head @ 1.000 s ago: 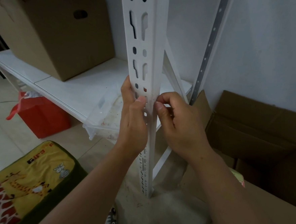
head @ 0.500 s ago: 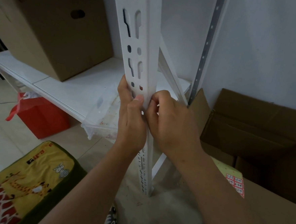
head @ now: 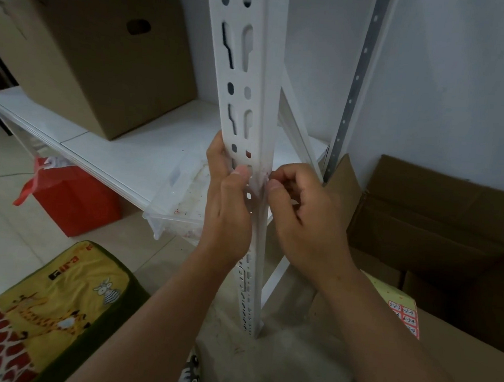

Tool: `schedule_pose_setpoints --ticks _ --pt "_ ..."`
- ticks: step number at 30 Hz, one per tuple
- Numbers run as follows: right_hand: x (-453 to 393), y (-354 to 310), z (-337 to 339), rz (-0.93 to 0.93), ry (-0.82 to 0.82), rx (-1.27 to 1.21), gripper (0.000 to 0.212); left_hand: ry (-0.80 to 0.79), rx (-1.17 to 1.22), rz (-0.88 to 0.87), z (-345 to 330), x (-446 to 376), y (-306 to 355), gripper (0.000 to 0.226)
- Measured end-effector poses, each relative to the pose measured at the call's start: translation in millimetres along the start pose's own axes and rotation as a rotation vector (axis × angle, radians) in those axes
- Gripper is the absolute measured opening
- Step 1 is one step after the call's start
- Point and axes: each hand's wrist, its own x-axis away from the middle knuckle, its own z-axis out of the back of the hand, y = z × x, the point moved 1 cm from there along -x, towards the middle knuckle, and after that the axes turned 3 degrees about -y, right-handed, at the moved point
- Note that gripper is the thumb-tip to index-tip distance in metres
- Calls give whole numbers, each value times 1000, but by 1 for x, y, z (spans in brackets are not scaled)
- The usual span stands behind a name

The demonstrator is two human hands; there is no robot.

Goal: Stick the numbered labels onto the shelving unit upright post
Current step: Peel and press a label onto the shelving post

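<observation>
1. Gripping the white upright post (head: pixel 253 71) from its left side was the left hand (head: pixel 228 207): fingers wrapped behind the metal and out of sight, thumb pressed flat on the slotted front face.
2. The right hand (head: pixel 305 221) sat at the post's right edge, fingers curled in, thumb and forefinger pinched together right at the corner of the metal.
3. What it pinched was hard to read: only a small pale scrap with a faint reddish tinge, the label (head: pixel 264 173), showed between the fingertips and the post, and no number could be made out on it.
4. Whether that label was already stuck down or only held against the edge could not be told; the fingers covered most of it.
5. Down at lower right, the label sheet (head: pixel 406 316) lay on a cardboard box (head: pixel 457 348), half hidden behind the right forearm; red-edged squares with handwritten figures showed, too small to read with confidence.
6. The post's top ran out of frame, and both hands masked its middle slots.
7. A clear plastic tray (head: pixel 178 197) jutted off the white shelf (head: pixel 122 152), its right end lost behind the left hand.
8. A brown carton (head: pixel 104 67) stood on the shelf, a red bag (head: pixel 74 202) under it, and a yellow animal-print cushion (head: pixel 51 311) was cut off at the lower left.
</observation>
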Motion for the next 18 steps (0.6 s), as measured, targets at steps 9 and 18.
schedule_pose_setpoints --ticks 9,18 --pt "-4 -6 -3 227 135 326 17 19 -19 -18 1 0 -2 53" --pt "-1 4 -10 -22 108 215 22 8 -37 -31 1 2 -3 48"
